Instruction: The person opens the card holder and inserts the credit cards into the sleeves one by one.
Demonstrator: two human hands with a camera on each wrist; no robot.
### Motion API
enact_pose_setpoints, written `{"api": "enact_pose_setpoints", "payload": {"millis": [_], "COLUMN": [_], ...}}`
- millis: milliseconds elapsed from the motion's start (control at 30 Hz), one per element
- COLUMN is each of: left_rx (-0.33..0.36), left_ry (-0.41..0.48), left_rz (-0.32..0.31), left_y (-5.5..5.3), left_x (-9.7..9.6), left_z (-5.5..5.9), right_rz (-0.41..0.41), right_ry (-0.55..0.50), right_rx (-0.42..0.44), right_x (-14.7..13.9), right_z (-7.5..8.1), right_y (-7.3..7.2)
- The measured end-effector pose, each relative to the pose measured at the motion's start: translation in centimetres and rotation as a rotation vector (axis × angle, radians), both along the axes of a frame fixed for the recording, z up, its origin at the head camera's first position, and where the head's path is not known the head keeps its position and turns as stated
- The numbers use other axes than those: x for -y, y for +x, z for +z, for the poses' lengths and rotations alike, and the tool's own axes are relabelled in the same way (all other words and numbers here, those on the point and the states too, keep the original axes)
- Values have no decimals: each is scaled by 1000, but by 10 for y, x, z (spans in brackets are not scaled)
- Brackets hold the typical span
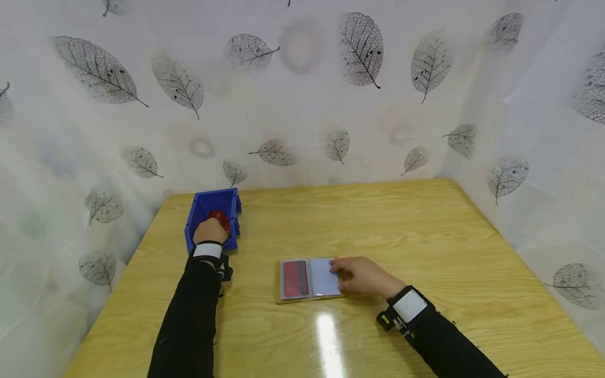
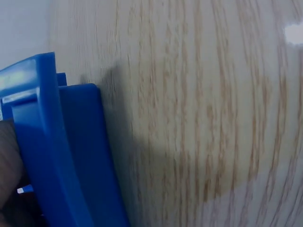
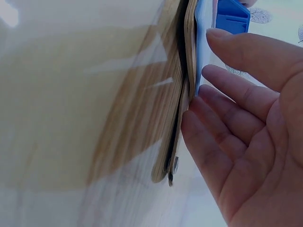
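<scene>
My left hand reaches down into a blue plastic bin, right beside red cards. Its fingers are hidden by the hand and the bin wall; the left wrist view catches only the bin's side and a bit of the hand. A card holder with a tan cover lies spread on the table, with a red card in its left clear sleeve and a white page on the right. My right hand holds the holder's right edge, thumb on the page and fingers along the cover edge.
The wooden table runs back to a pale curtain printed with leaves, which also hangs at both sides. The bin stands near the table's far left corner. A bright light reflection lies in front of the card holder.
</scene>
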State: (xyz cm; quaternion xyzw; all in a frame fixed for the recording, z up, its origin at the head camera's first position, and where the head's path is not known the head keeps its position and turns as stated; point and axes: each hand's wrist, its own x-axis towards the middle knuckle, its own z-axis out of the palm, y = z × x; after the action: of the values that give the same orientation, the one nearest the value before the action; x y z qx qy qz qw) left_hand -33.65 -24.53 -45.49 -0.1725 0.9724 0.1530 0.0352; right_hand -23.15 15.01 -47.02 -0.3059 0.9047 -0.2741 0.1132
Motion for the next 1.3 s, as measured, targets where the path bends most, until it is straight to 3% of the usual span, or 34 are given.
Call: {"api": "enact_pose_setpoints", "payload": {"millis": [167,400,633,800,933,1033,1167,1233,1300], "left_rx": [-17,49,-1,-144,-356,-544,-709,-712,-662], "left_ry": [-39,-82,-50,-32,-35,16,234,386,516], "left_rz": [-89,-197,-261,-282,-230,-202,-233,-261,-291], "left_y": [8,31,52,55,55,57,72,80,86], "left_x": [-14,-34,-41,-38,-36,-41,-63,-78,-92], "left_z": [4,12,17,32,44,52,70,75,73], "right_rz": [3,-5,-6,-2,-9,-16,-19,-20,-25], "right_ry": [-2,7,-5,-9,-4,5,8,3,7], "right_rx": [8,2,11,15,8,7,2,-9,-16], "right_x": [-1,-1,-2,-2,-3,-4,-2,0,3], "right_z": [2,3,2,3,1,0,1,2,4], "right_y": [-1,1,0,1,1,2,2,2,2]}}
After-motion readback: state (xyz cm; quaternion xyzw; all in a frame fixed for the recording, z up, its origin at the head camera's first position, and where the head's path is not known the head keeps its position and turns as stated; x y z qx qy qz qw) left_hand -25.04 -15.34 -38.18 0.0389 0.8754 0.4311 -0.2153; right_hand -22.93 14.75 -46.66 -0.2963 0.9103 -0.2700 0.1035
